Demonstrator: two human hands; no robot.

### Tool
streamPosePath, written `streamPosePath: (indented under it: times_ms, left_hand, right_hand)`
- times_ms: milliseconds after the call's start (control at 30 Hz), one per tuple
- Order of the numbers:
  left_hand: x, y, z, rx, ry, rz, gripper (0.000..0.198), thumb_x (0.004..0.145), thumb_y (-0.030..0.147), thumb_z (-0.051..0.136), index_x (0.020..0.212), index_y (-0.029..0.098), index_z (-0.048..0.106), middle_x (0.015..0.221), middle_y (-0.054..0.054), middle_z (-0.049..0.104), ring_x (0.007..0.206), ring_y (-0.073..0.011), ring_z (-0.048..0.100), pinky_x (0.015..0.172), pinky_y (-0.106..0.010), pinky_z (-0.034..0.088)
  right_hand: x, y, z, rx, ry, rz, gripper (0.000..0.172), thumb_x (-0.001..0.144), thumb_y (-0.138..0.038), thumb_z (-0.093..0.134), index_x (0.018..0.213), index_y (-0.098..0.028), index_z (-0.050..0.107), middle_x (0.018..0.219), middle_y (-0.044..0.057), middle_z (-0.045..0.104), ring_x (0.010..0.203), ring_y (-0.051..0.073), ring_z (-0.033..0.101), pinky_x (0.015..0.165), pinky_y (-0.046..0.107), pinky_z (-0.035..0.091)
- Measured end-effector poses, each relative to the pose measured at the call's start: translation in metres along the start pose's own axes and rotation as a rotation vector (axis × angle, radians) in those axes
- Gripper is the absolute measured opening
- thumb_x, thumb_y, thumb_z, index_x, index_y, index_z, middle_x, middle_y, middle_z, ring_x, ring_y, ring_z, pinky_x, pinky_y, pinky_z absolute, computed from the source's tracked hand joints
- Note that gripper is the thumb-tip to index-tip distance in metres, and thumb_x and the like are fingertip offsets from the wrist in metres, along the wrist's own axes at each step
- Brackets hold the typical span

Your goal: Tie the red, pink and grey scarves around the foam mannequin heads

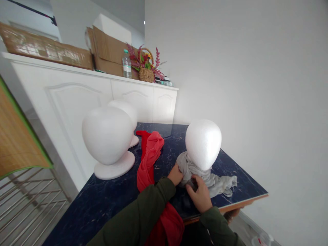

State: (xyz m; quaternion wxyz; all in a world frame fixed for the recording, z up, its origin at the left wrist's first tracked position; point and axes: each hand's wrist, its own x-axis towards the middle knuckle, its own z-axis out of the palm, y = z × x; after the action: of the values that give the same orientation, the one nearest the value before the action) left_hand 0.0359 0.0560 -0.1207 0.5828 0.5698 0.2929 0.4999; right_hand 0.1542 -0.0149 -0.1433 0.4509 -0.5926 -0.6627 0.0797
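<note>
A white foam mannequin head [203, 143] stands on the dark blue marbled table [176, 143]. Round its neck is wrapped a grey scarf [191, 167], whose frayed end trails to the right over the tabletop. At the left side of the wrap my left hand [176, 175] is closed on the scarf, its fingertips hidden by cloth. My right hand [200, 194] grips the cloth at the front of the neck, thumb and fingers bent round a fold. Left of my hands lies a red scarf [150, 153], which passes under my left sleeve and hangs over the table's near edge.
Two more white heads stand on the left, the nearer head [107, 136] partly covering the farther head [125, 109]. Behind is a white cabinet [77, 89] with cardboard boxes [110, 51], a plastic bottle [126, 64] and a flower basket [146, 74]. A metal rack [33, 198] stands at the left.
</note>
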Motion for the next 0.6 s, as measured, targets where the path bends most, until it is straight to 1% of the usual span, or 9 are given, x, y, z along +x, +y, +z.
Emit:
streamPosePath:
  times_ms: [67,100,200,233,300,367,400,500,600]
  left_hand:
    - [-0.001,-0.003,0.001,0.027,-0.055,0.08,0.041,0.063,0.012,0.058,0.103,0.018,0.056,0.112,-0.005,0.056,0.115,-0.0221,0.041,0.101,-0.034,0.027]
    - [-0.001,-0.004,0.001,0.033,-0.073,0.095,0.037,0.063,0.011,0.057,0.099,0.019,0.058,0.107,-0.004,0.059,0.112,-0.0218,0.044,0.1,-0.034,0.028]
    - [-0.001,-0.008,0.002,0.009,-0.072,0.051,0.037,0.057,0.006,0.057,0.092,0.016,0.06,0.094,-0.003,0.063,0.098,-0.0223,0.053,0.09,-0.036,0.038]
    - [-0.001,-0.008,0.001,-0.006,-0.045,0.018,0.04,0.054,0.004,0.056,0.092,0.015,0.059,0.089,-0.003,0.064,0.091,-0.0221,0.056,0.083,-0.035,0.043]
    - [0.003,-0.009,-0.004,-0.032,0.056,-0.067,0.042,0.05,0.002,0.053,0.09,0.012,0.059,0.077,-0.003,0.063,0.074,-0.0195,0.059,0.067,-0.032,0.048]
    - [0.008,-0.008,-0.013,-0.042,0.184,-0.128,0.039,0.052,0.004,0.048,0.09,0.011,0.057,0.068,-0.002,0.061,0.06,-0.0154,0.057,0.055,-0.027,0.047]
    - [0.011,-0.007,-0.019,-0.04,0.245,-0.137,0.039,0.053,0.005,0.047,0.09,0.012,0.056,0.066,-0.001,0.059,0.057,-0.0137,0.056,0.052,-0.026,0.046]
    - [0.02,-0.007,-0.036,0.008,0.385,-0.092,0.039,0.055,0.006,0.044,0.092,0.012,0.052,0.066,0.0,0.057,0.057,-0.0116,0.055,0.055,-0.024,0.046]
    - [0.024,-0.006,-0.047,0.099,0.478,-0.032,0.036,0.053,0.003,0.046,0.087,0.012,0.053,0.071,-0.002,0.057,0.066,-0.0135,0.056,0.067,-0.028,0.047]
  right_hand:
    - [0.0,-0.008,0.005,-0.092,0.025,-0.015,0.039,0.06,-0.038,0.06,0.091,-0.014,0.054,0.084,0.009,0.058,0.081,0.025,0.054,0.072,0.037,0.044]
    - [0.0,-0.01,0.007,-0.125,0.029,-0.014,0.038,0.06,-0.039,0.06,0.088,-0.015,0.055,0.081,0.009,0.058,0.079,0.025,0.054,0.069,0.036,0.044]
    - [0.006,-0.012,0.008,-0.167,0.008,-0.013,0.019,0.068,-0.031,0.051,0.078,-0.016,0.056,0.074,0.007,0.057,0.075,0.023,0.053,0.066,0.034,0.042]
    - [0.008,-0.01,0.006,-0.174,0.008,-0.012,0.015,0.069,-0.027,0.048,0.076,-0.016,0.056,0.073,0.007,0.057,0.074,0.022,0.053,0.066,0.033,0.041]
    - [0.013,-0.001,-0.002,-0.197,0.033,0.009,0.014,0.069,-0.023,0.044,0.073,-0.016,0.056,0.072,0.007,0.057,0.072,0.021,0.052,0.064,0.031,0.04]
    - [0.017,0.014,-0.015,-0.215,0.069,0.036,0.015,0.07,-0.024,0.043,0.072,-0.016,0.056,0.071,0.006,0.057,0.069,0.02,0.052,0.063,0.03,0.039]
    - [0.019,0.022,-0.022,-0.222,0.086,0.051,0.016,0.07,-0.025,0.043,0.072,-0.016,0.056,0.071,0.006,0.057,0.069,0.019,0.052,0.063,0.029,0.038]
    - [0.026,0.047,-0.043,-0.247,0.11,0.081,0.015,0.07,-0.026,0.043,0.069,-0.017,0.055,0.072,0.004,0.056,0.068,0.018,0.05,0.063,0.028,0.037]
    - [0.036,0.06,-0.057,-0.294,0.107,0.038,0.011,0.067,-0.024,0.045,0.066,-0.018,0.053,0.07,0.003,0.054,0.068,0.017,0.049,0.063,0.027,0.036]
